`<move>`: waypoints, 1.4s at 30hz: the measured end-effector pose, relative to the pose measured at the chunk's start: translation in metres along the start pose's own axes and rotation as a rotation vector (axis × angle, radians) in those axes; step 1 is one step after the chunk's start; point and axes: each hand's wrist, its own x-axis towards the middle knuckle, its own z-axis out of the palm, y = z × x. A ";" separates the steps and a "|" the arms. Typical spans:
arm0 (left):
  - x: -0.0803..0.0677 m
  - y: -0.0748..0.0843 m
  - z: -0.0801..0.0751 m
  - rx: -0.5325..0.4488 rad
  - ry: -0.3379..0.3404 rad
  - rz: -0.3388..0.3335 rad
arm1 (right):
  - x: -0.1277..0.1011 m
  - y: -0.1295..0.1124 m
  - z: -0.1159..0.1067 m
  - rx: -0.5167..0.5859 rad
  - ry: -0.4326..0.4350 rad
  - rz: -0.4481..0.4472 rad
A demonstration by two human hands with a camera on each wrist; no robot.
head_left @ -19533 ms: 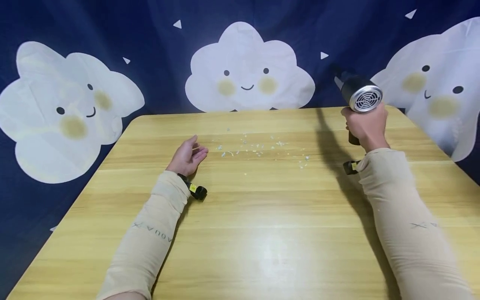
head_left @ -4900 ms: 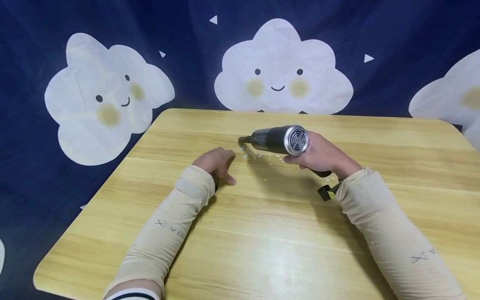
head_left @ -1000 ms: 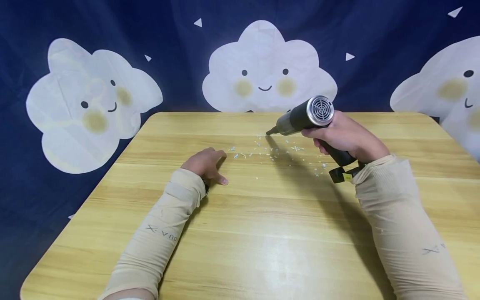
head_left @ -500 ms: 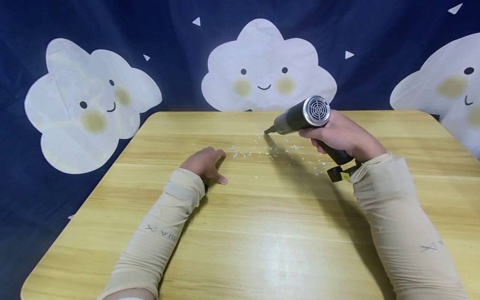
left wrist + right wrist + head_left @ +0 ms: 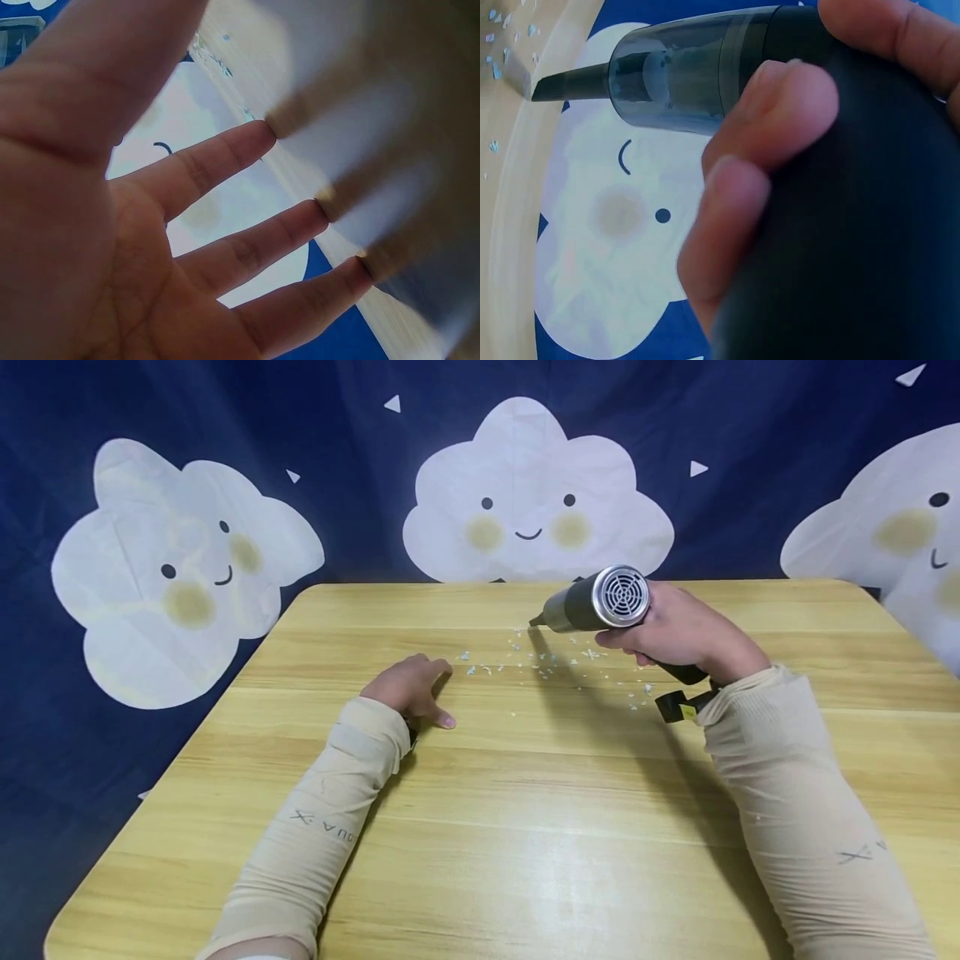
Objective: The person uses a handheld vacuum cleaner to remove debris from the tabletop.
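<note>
My right hand (image 5: pixel 686 631) grips the handle of a black handheld vacuum cleaner (image 5: pixel 577 607) with a silver grille at its rear. Its narrow nozzle (image 5: pixel 537 621) points down and left at the far edge of the scattered pale scraps (image 5: pixel 591 654); whether the tip touches the wood cannot be told. The right wrist view shows fingers (image 5: pixel 727 225) curled round the handle and a see-through dust cup (image 5: pixel 682 75). Left of the scraps, my left hand (image 5: pixel 408 687) rests palm down with its fingertips on the table. In the left wrist view its fingers (image 5: pixel 225 161) are spread and hold nothing.
The wooden table (image 5: pixel 450 827) has rounded corners and a glossy top. Behind it hangs a dark blue cloth (image 5: pixel 352 510) with smiling white clouds (image 5: pixel 525 460). A black wrist camera (image 5: pixel 675 707) sits at my right cuff.
Since the oldest frame the vacuum cleaner has come down and left to the scraps, and my left hand has turned palm down. Within the last half second the vacuum's rear has dipped slightly.
</note>
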 end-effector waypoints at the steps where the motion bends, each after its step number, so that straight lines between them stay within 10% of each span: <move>1: 0.000 0.000 0.000 0.001 0.001 0.001 | 0.000 0.000 0.000 -0.018 0.004 -0.003; 42: -0.002 -0.002 0.002 -0.027 0.021 -0.001 | 0.005 0.003 0.010 -0.101 0.005 -0.074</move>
